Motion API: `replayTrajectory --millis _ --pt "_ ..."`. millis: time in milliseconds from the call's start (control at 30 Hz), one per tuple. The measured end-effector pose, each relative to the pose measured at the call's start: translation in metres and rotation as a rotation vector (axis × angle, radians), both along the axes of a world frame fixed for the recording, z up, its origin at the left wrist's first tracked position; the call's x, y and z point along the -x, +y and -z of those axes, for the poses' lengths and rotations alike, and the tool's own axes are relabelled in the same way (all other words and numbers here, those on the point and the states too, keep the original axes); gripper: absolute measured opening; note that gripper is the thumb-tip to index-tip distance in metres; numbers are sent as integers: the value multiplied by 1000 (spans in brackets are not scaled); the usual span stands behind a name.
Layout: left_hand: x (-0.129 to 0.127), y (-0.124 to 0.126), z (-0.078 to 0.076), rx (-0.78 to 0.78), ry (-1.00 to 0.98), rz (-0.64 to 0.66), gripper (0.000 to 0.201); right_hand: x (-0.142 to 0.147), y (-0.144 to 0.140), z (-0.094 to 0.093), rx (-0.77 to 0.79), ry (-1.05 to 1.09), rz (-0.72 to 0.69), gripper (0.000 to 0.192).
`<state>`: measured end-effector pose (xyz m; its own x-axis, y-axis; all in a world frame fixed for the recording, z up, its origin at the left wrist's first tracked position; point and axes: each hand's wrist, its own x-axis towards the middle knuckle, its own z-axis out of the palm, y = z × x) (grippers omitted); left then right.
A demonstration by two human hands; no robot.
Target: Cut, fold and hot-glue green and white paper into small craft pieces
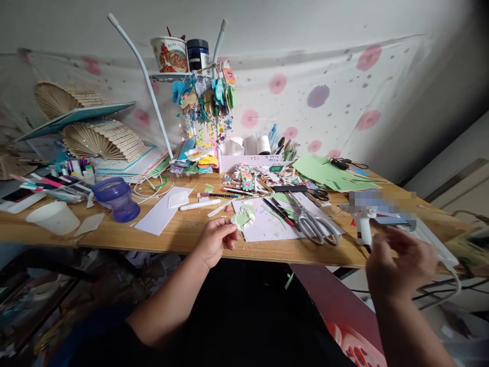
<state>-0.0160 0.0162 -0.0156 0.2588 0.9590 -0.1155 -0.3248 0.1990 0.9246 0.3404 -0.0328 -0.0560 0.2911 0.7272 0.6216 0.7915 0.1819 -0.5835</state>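
My left hand (218,238) pinches the edge of a small round green paper piece with a white ruffled border (243,218), held just above the table's front edge. On the right, my right hand (403,262) hovers near a white hot glue gun (363,228), its fingers loosely curved with a gap to the thumb; nothing shows in them. The glue gun stands upright with a small red light on its body. Between the hands, large grey-handled scissors (315,224) lie on a white sheet (263,230) beside dark pens (280,210) and green paper scraps.
A white pen (200,205), a white card (158,219), a purple container (116,199) and a white cup (53,218) lie or stand to the left. Green paper sheets (324,172) spread at the back right. Behind, a small rack (170,77) carries hanging paper charms (206,97).
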Motion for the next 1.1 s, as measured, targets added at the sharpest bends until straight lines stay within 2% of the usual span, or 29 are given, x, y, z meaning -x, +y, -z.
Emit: replayTrajectory --millis 33,67,100,167,233,333,433,500,633,767,867,1100 --pt "-1 -1 0 13 -1 24 22 19 -3 -1 -150 -36 132 14" --pt "-1 -1 0 22 8 47 22 38 -3 -3 -227 -65 120 15" --pt "0 -1 0 22 27 61 22 57 -1 -5 -261 -89 24 13" --pt "6 2 0 -2 105 46 22 89 10 -7 -193 -111 -204 9" --pt "18 7 -1 -52 210 -34 23 111 23 -4 -98 -117 -379 9" --pt "37 19 -2 -121 355 -160 23 125 41 5 -6 -109 -494 12" --pt "44 29 0 -150 491 -140 22 129 56 9 83 -98 -471 15" --pt "42 35 2 -158 570 -114 21 132 68 5 169 -133 -452 18" --pt "36 47 3 -202 694 -216 16 151 101 -10 324 -350 -498 24" --pt "48 50 -2 -192 715 -269 17 178 126 -20 419 -567 -423 38" --pt "65 45 -4 -135 733 -261 17 189 132 -19 436 -646 -370 41" --pt "102 36 4 -44 918 -163 18 181 123 -16 422 -690 -363 25"
